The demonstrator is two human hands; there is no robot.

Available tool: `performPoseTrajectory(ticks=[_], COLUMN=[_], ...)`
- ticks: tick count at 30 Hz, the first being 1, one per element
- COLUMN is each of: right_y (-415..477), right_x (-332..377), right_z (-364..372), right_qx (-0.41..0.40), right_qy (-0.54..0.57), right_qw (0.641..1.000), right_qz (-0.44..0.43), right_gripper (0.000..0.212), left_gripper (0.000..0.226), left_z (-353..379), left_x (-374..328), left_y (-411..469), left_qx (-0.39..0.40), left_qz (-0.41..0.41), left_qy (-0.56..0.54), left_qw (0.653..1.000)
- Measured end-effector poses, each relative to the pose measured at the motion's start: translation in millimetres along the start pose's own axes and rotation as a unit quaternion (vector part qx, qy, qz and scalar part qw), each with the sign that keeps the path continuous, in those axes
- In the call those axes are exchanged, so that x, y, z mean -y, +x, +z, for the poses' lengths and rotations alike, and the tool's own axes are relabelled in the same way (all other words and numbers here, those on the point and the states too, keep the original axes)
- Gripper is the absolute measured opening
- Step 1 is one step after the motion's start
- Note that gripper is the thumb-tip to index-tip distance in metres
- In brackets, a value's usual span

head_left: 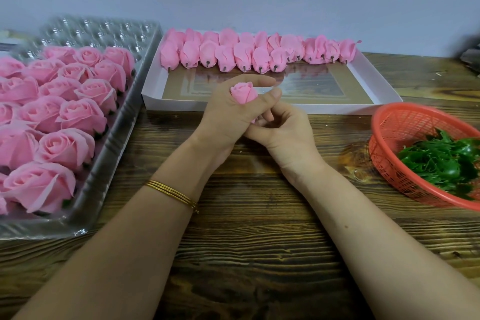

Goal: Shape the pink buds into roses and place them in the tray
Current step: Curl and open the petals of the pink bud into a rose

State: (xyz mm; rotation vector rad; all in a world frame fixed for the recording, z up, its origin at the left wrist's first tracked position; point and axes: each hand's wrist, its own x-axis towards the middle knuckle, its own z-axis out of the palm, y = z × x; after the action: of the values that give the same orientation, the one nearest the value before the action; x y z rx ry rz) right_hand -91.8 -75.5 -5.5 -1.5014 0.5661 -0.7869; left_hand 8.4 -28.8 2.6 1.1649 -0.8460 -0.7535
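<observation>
My left hand (228, 114) holds a small pink bud (243, 93) upright, its fingers and thumb curled round it above the table's middle. Under it, my right hand (283, 130) has curled fingers at the bud's base; the base itself is hidden. Several unshaped pink buds (249, 53) lie in two rows along the far side of a white cardboard box (374, 78). Several finished pink roses (65, 109) fill the near part of a clear plastic tray (114, 135) on the left.
A red plastic basket (389, 125) of green leaf pieces (441, 161) stands at the right. The tray's far cells (104, 31) hold nothing. Dark wooden tabletop (259, 241) lies between my forearms. A dark blurred object sits at the far right edge.
</observation>
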Motion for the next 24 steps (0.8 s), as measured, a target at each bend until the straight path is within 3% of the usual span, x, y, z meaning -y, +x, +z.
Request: performPoseTrajectory(ticks=[8,13,15,18,24], right_y=[3.2,4.2,5.1,7.8,5.4], right_x=[-2.3,0.6,4.0,10.9,14.6], right_z=[-7.2,-7.2,-8.7,-10.2,-4.9], right_qx=[0.062,0.078,0.095,0.086,0.039], right_qy=[0.050,0.069,0.108,0.181,0.170], right_qw=[0.996,0.993,0.985,0.970,0.973], right_qz=[0.037,0.061,0.090,0.140,0.149], right_gripper=[0.020,0.032,0.023,0.041,0.025], left_gripper=[0.017,0.010,0.011,0.013,0.017], left_z=[-12.2,-6.7,-5.2,-4.5,-1.3], left_x=[-6.0,-6.0,-3.8,0.0,3.1], left_y=[-2.0,-3.1,-2.9,-2.4,-2.5], left_qx=[0.082,0.050,0.027,0.008,0.029], left_qz=[-0.027,-0.002,0.019,0.038,0.056], left_qy=[0.018,0.040,0.053,0.072,0.125], left_qw=[0.996,0.998,0.998,0.997,0.990])
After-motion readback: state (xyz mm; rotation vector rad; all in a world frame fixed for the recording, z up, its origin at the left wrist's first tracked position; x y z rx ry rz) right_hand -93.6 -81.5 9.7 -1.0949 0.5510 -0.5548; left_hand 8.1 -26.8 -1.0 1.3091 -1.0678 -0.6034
